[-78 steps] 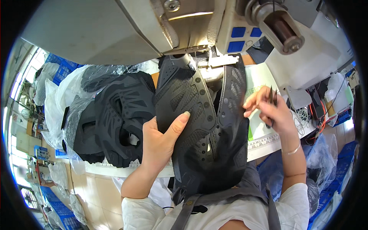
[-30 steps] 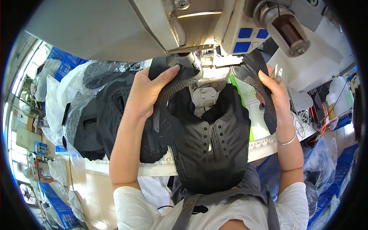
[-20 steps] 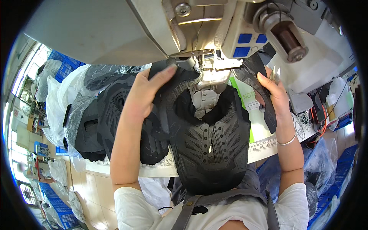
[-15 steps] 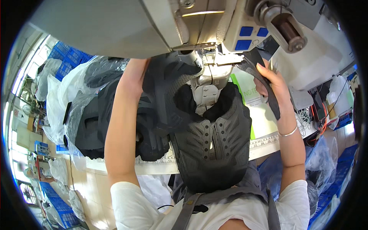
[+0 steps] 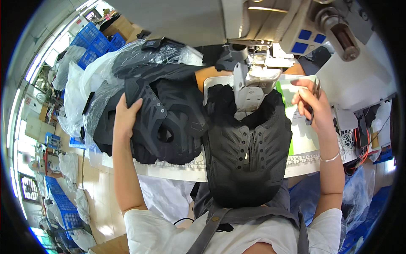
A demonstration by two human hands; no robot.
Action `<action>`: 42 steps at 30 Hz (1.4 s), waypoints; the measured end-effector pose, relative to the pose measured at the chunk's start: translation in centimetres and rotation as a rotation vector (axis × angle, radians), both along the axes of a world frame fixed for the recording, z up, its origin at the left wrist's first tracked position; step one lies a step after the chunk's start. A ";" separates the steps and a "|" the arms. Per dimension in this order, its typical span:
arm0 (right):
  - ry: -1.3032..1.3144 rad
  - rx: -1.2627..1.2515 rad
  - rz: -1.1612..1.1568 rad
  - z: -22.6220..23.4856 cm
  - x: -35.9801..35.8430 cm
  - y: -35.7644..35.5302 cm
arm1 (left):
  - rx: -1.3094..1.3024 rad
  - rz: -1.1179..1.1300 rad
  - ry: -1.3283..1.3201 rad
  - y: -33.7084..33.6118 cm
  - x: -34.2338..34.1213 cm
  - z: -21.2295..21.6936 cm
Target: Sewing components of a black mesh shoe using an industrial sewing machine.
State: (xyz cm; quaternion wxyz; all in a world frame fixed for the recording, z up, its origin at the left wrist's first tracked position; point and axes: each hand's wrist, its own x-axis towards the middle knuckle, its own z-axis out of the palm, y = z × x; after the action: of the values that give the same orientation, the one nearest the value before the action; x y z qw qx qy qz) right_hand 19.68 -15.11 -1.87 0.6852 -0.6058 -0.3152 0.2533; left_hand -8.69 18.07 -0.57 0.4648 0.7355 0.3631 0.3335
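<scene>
My left hand [image 5: 127,116] pinches the edge of a black shoe upper [image 5: 148,101], thumb on top, over a pile of similar black pieces on the left of the table. My right hand [image 5: 315,103] is raised to the right of the sewing machine, fingers curled round small dark thread snips [image 5: 316,86] whose blades point away from me. Between my hands, a stack of black shoe uppers [image 5: 249,165] with lace holes lies below the machine's post [image 5: 249,99] and hangs over the table's front edge toward my lap.
The sewing machine head [image 5: 186,21] fills the top, with blue buttons and a brown thread spool [image 5: 344,38]. A ruler strip [image 5: 173,171] runs along the table's front edge. Plastic bags [image 5: 76,84] and blue crates [image 5: 91,40] stand at left; cables [image 5: 363,144] hang at right.
My left hand has drawn the shoe upper out from under the machine head and over to the left pile. My right hand has let go of its end, keeping the snips. The view has shifted left.
</scene>
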 end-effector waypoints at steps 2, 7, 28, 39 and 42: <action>-0.024 -0.043 0.007 -0.1 -1.0 -0.6 | 0.260 0.024 0.149 0.7 -0.8 -1.0; -0.117 -0.196 0.013 -0.3 -3.7 -2.2 | -0.012 -0.046 0.004 2.2 -2.2 -0.2; -0.821 -0.709 -0.239 -3.6 -7.6 -2.3 | 0.543 -0.340 0.549 -0.2 -4.5 0.9; -0.705 -0.563 -0.263 -4.0 -7.8 -2.1 | 0.843 -0.505 0.409 -4.3 2.4 3.6; -0.724 -0.561 -0.233 -3.9 -7.9 -2.1 | 1.012 -0.739 0.573 -6.6 5.1 3.1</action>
State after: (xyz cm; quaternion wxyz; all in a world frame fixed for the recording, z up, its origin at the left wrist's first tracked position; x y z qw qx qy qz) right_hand 11.81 -17.24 -5.78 0.3648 -0.8482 -0.3833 0.0225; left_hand -3.60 11.43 2.49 0.0332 0.9967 -0.0032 0.0742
